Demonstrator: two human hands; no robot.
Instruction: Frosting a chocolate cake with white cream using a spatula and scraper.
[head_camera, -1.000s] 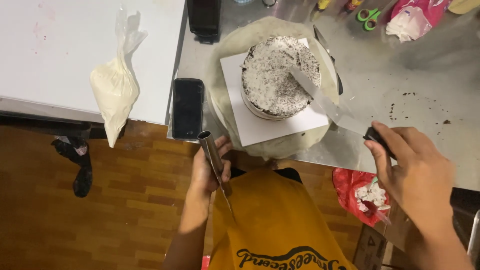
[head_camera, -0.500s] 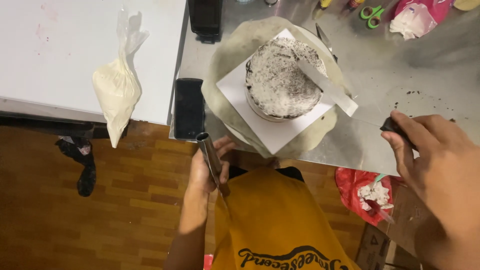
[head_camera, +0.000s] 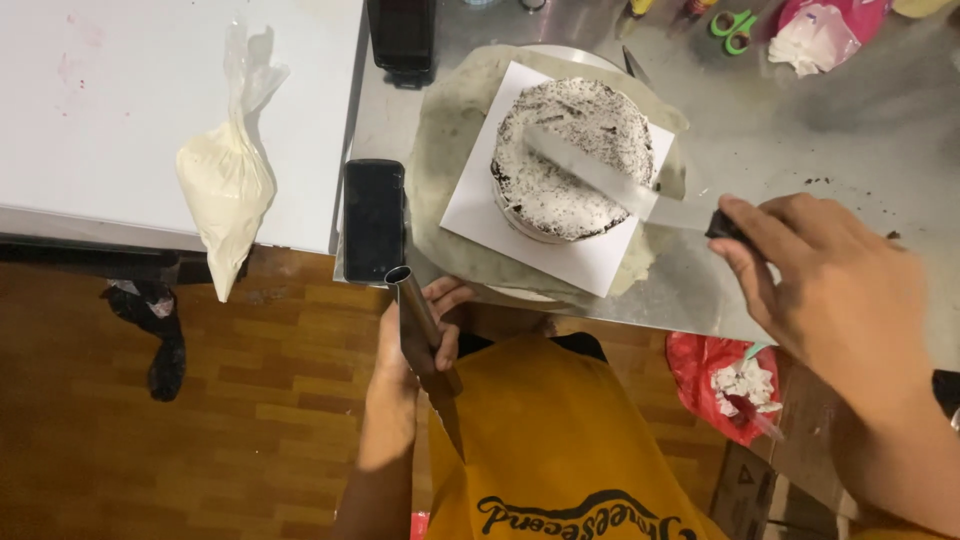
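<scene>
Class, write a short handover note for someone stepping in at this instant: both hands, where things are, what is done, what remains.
Right hand: grips the black handle of the long flat metal spatula, blade lying across the round white-frosted, dark-speckled cake.
Left hand: holds a shiny metal tube off the table edge.
Cake sits on a white square board on the turntable.
Done: top frosted.
Left: smoothing looks unfinished.

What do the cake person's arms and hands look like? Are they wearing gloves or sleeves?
No gloves: both hands are bare. The left hand and its forearm show no sleeve, watch or bracelet. The right hand is bare too, with no ring in view, and its forearm is uncovered as far as the picture shows. An orange-yellow apron with dark lettering covers the body.
</scene>
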